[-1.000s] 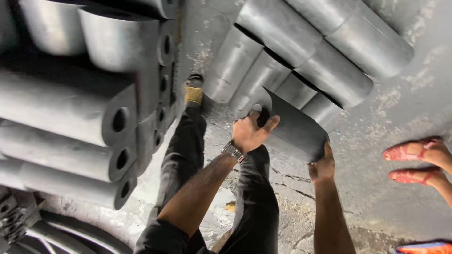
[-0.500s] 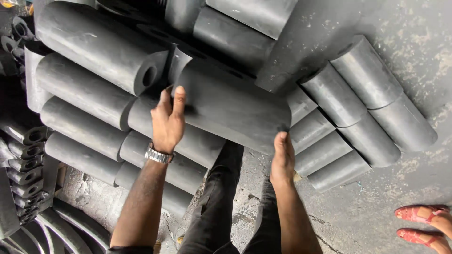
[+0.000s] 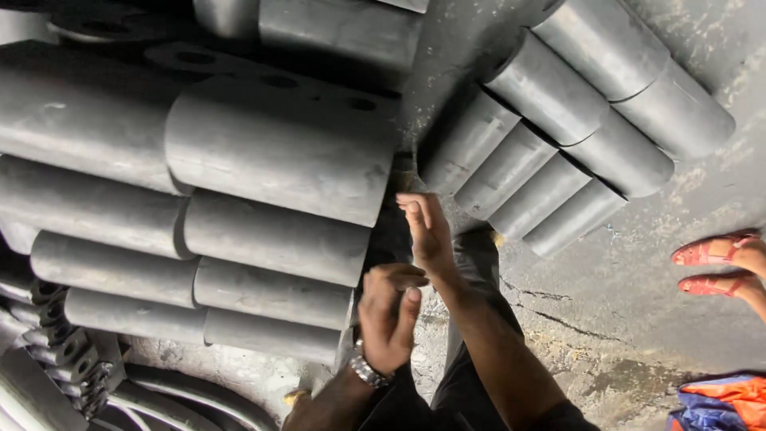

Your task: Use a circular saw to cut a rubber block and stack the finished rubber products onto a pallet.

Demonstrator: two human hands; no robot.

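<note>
A thick dark grey cylinder [image 3: 279, 148] lies on top of a stack of similar long grey cylinders [image 3: 239, 239] at the left. Neither hand touches it. My right hand [image 3: 427, 231] is held flat with fingers straight, just right of the stack's ends. My left hand [image 3: 387, 315], with a metal wristwatch [image 3: 369, 372], is below it, fingers loosely curled and brushing the right wrist. Both hands hold nothing. My dark trousers [image 3: 479, 263] show beneath them.
A second row of grey cylinders [image 3: 558, 136] lies on the cracked concrete floor [image 3: 606, 319] at the upper right. Another person's feet in red sandals [image 3: 714, 263] stand at the right edge. Orange and blue cloth [image 3: 718, 403] sits bottom right; black hoses [image 3: 159, 391] bottom left.
Both hands have let go of the thick cylinder, which now rests on the left stack. The hands have dropped back and come together in front of me.
</note>
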